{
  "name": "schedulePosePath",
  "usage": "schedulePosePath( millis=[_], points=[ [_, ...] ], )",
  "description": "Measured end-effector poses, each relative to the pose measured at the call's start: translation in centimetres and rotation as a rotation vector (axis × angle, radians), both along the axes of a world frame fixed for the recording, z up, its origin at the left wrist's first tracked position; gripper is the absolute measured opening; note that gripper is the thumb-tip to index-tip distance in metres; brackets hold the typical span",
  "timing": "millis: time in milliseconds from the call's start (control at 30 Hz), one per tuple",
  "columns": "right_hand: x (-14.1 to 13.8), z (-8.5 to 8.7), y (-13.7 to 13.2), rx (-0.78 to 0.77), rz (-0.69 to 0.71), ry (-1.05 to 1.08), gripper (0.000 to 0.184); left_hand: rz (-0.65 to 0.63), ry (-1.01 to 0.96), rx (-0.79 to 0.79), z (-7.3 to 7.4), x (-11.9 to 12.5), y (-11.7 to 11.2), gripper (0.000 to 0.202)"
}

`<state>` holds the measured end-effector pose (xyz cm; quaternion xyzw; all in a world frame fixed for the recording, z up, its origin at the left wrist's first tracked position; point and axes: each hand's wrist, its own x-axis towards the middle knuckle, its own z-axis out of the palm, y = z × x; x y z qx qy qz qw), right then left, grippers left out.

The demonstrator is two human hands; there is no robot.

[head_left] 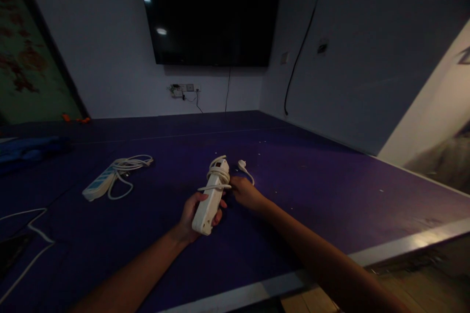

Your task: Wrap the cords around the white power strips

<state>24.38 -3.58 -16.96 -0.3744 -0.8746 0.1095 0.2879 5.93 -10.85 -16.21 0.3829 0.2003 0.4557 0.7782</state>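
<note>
My left hand (191,215) is wrapped round the near end of a white power strip (211,203), holding it above the dark purple table (312,195). White cord (219,173) is coiled round the strip's far end. My right hand (245,192) pinches the cord just beside the coil. The cord's free end with its white plug (241,165) sticks out past my right hand, over the table.
A second white power strip (98,185) with a loosely looped cord (128,166) lies on the table to the left. Another white cable (31,227) runs along the left edge. A dark screen (211,12) hangs on the far wall. The table's white near edge (404,244) runs along the right.
</note>
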Motion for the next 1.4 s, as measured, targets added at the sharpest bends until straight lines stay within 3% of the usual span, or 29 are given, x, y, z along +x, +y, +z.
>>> schedulePosePath(
  millis=[100, 300, 533, 867, 1067, 1233, 1400],
  points=[
    [0.1, 0.4, -0.6, 0.007, 0.058, 0.028, 0.011, -0.01, -0.024, 0.01, -0.2, -0.1, 0.0, 0.046],
    [0.6, 1.2, -1.1, 0.083, -0.002, -0.034, 0.028, -0.079, -0.049, -0.006, -0.4, -0.3, 0.4, 0.049],
    [1.0, 1.6, -0.9, 0.039, 0.075, -0.018, 0.032, -0.101, -0.033, -0.054, -0.4, -0.2, 0.6, 0.048],
    [0.6, 2.3, -2.0, -0.029, -0.152, 0.044, 0.053, 0.029, 0.112, -0.225, 0.4, 0.3, 0.3, 0.047],
    [0.8, 3.0, -2.4, 0.008, -0.301, 0.079, 0.06, 0.153, 0.137, -0.247, 0.0, 0.9, 0.2, 0.033],
    [1.2, 3.1, -2.2, 0.037, -0.34, 0.182, 0.063, 0.211, 0.168, -0.218, -0.4, 1.2, 0.0, 0.038],
    [1.8, 2.8, -1.5, 0.005, -0.285, 0.495, 0.054, 0.209, 0.196, -0.249, 0.1, 1.2, -0.2, 0.042]
  ],
)
